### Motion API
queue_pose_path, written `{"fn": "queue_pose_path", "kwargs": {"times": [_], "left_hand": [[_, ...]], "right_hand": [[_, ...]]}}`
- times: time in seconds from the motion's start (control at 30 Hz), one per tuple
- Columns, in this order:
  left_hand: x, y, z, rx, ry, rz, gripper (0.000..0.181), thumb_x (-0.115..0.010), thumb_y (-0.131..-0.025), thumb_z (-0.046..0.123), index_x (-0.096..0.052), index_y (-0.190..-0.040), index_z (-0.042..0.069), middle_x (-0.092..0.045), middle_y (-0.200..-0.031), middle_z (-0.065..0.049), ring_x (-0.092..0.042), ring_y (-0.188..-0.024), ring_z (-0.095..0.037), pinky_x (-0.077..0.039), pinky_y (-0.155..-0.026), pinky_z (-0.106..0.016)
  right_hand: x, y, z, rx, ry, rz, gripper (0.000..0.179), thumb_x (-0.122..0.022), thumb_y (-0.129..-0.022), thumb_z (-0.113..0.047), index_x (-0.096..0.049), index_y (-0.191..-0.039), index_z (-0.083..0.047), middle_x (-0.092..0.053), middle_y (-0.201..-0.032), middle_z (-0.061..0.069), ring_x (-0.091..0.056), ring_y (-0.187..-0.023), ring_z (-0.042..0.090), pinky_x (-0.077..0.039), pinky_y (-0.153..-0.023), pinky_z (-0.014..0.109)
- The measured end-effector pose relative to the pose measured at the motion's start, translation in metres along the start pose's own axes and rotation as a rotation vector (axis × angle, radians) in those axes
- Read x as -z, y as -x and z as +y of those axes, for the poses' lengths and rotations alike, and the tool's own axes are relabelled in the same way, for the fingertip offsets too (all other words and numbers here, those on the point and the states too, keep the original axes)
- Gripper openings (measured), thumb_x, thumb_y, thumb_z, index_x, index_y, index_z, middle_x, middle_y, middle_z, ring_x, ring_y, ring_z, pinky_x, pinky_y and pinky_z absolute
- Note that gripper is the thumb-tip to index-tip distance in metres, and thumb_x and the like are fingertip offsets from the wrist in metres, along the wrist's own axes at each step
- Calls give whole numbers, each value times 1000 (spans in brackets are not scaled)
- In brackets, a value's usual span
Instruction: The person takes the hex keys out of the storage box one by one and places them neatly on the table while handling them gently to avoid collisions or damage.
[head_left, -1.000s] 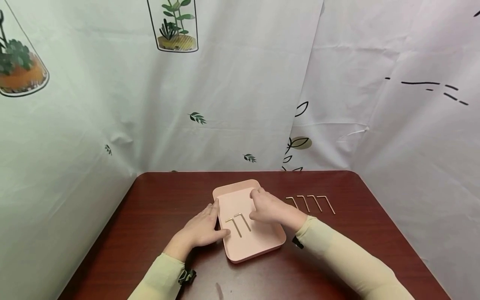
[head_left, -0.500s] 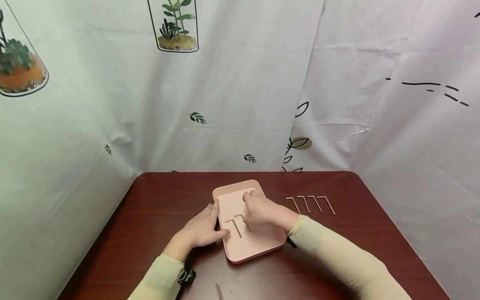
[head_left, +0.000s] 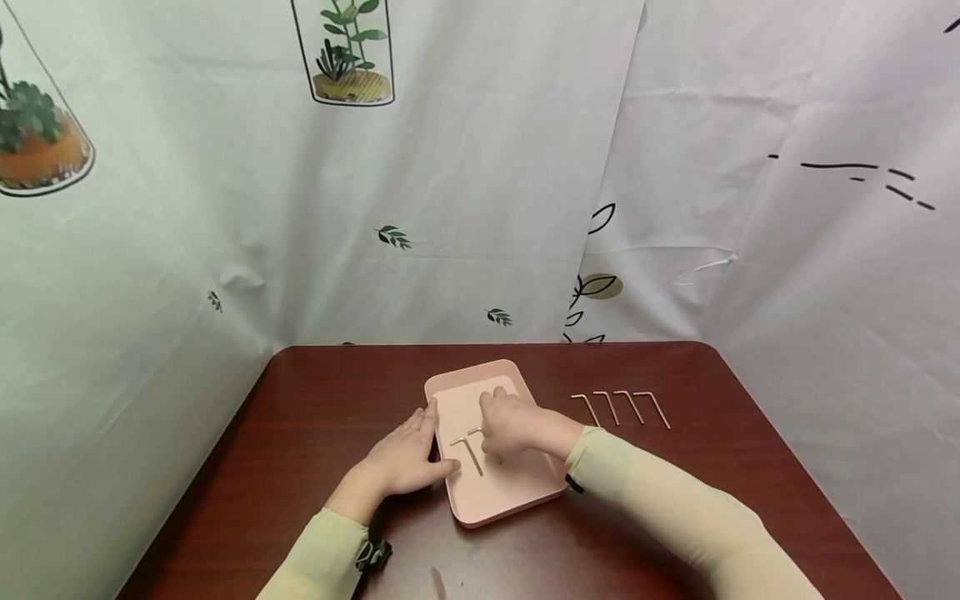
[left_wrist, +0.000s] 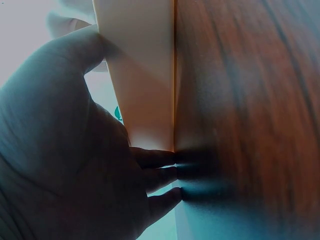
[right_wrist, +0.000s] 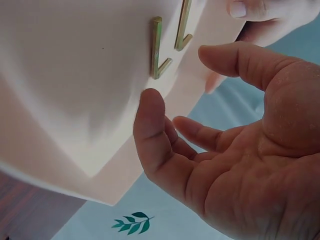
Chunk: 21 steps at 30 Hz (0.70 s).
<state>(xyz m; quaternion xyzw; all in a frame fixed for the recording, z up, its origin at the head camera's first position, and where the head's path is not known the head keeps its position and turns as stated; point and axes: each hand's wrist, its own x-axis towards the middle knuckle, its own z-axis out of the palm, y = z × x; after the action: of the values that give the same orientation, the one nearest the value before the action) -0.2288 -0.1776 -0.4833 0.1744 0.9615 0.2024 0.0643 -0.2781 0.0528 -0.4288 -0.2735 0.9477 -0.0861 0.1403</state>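
A pink tray (head_left: 487, 504) lies slanted on the table. Two gold L-shaped hex keys lie in it: the left hex key (head_left: 472, 457) shows whole, while my right hand partly covers the other hex key (head_left: 475, 431) in the head view. My left hand (head_left: 401, 457) rests against the tray's left side, straight fingers along the outer wall and thumb over the rim. My right hand (head_left: 513, 427) hovers over the tray with bent fingers. In the right wrist view, its thumb and forefinger are apart beside the nearer hex key (right_wrist: 156, 50), and nothing is held.
Several more hex keys (head_left: 628, 407) lie in a row on the dark red-brown table (head_left: 360, 383), right of the tray. A white printed cloth (head_left: 480, 167) hangs behind the table and at both sides.
My right hand has moved left and slightly down across the tray, toward the two hex keys, and now covers part of one. The left hand and the tray have stayed put.
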Motion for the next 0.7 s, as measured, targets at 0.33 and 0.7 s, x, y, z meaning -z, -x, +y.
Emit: {"fn": "queue_pose_path", "kwargs": {"times": [0.33,0.7], "left_hand": [[-1,0,-1,-4,1,4,117,-73,-98,57,-16,-171,-14,-32,-173,-37,-32,-163,-49,-35,-130,-57],[1,1,0,-13,0,5,116,-74,-98,54,-16,-171,-16,-33,-171,-40,-33,-163,-51,-34,-130,-57]], "right_hand": [[-5,-7,-6,-44,50,-27,50,-84,-88,-20,-60,-126,1,-54,-104,12,-58,-79,21,-53,-69,36],[-8,-21,-10,-61,36,-109,48,-83,-92,-19,-58,-126,4,-53,-103,13,-60,-68,17,-52,-55,28]]}}
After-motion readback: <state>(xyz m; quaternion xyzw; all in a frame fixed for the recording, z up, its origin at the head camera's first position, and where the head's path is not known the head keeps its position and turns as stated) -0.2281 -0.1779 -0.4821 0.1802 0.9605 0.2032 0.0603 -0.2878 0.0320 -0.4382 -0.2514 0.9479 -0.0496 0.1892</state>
